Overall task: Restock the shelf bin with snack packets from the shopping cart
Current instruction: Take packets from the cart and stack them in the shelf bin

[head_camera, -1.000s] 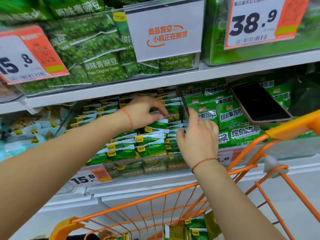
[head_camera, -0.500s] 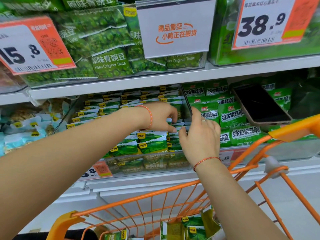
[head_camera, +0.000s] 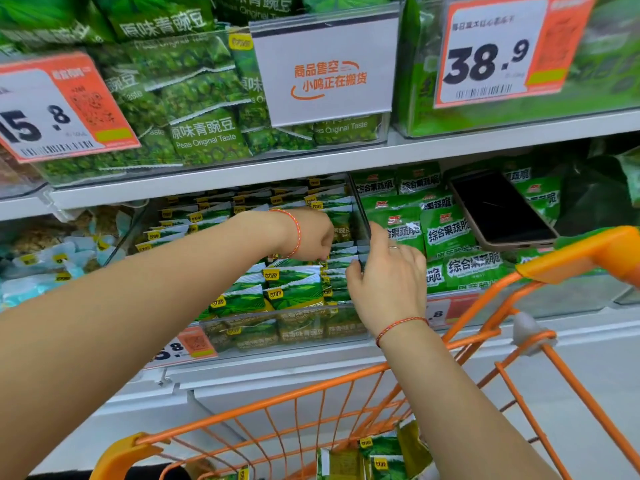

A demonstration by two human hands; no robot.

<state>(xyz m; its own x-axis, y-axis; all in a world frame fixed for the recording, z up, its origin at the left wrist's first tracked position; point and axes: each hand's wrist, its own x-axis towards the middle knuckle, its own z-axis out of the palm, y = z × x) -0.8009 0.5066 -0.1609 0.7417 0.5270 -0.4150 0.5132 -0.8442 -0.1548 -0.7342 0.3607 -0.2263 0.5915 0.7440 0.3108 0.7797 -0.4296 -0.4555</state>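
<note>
Here: white shelf, both hands' grip on snack packets in clear shelf bin; orange shopping cart below.

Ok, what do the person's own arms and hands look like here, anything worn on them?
Both forearms are bare, with no sleeves in view. The left hand has a thin red-and-white braided cord bracelet at the wrist. The right hand has a similar red cord bracelet at its wrist and a slim silver-coloured ring on one finger. No gloves or watch are visible.
</note>
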